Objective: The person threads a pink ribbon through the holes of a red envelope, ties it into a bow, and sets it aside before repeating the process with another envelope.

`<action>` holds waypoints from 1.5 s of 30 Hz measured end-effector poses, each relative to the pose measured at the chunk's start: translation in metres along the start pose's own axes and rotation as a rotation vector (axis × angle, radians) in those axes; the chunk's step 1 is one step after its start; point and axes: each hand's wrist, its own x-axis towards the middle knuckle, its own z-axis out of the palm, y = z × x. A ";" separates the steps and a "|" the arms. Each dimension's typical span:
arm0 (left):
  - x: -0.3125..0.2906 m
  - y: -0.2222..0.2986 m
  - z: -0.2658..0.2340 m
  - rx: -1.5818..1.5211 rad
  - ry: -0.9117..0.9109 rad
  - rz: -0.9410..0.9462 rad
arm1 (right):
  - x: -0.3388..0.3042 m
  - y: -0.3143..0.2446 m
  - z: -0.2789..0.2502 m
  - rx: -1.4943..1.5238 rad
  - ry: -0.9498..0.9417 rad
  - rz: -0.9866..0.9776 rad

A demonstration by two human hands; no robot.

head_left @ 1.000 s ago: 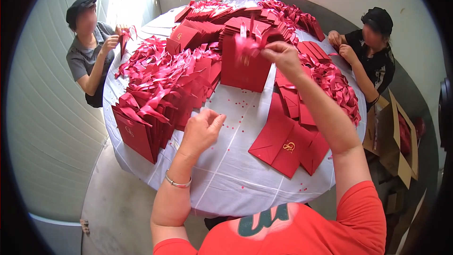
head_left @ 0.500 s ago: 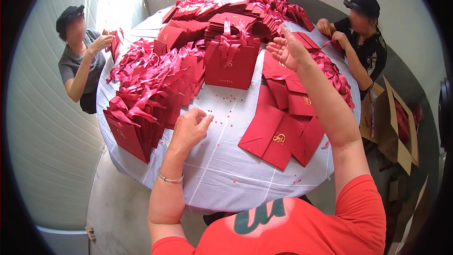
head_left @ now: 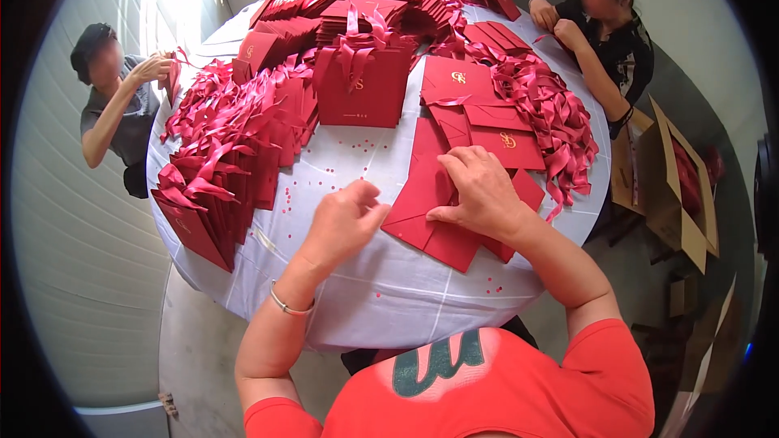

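A flat, unopened red paper bag [head_left: 450,242] is lying on the near right part of the white cloth-covered table [head_left: 357,296], its long axis slanting from left down to the right, its folded-base end facing the left hand [head_left: 345,223]. The right hand [head_left: 483,195] is now resting on this bag, thumb and fingers spreading apart; whether they are pinching the paper, I cannot tell. Half a second ago it was hanging raised, palm open, beside the standing red bags with pink satin ribbon handles [head_left: 363,101]. The left hand is hovering, fingers loosely curling, holding nothing. More flat red bags [head_left: 507,146] are lying just beyond, and ribbon-handled red bags [head_left: 199,186] are crowding the left side. The right hand is covering the bag's middle.
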 end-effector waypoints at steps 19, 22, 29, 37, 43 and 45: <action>-0.008 0.041 -0.011 0.339 0.047 -0.291 | -0.005 0.012 0.014 0.695 0.186 0.013; -0.012 0.034 -0.010 0.232 0.117 -0.246 | -0.010 -0.004 0.018 0.548 0.358 0.052; -0.008 0.032 -0.008 0.081 0.261 -0.265 | -0.019 -0.020 0.013 0.656 0.189 0.055; -0.013 0.031 -0.008 -0.103 0.259 -0.290 | -0.018 -0.018 0.018 0.436 0.324 -0.054; -0.025 0.033 -0.004 -0.360 0.222 -0.304 | -0.014 -0.012 0.010 0.562 0.369 -0.087; -0.033 0.036 0.000 -0.402 0.179 -0.272 | -0.014 -0.009 0.013 0.651 0.401 -0.087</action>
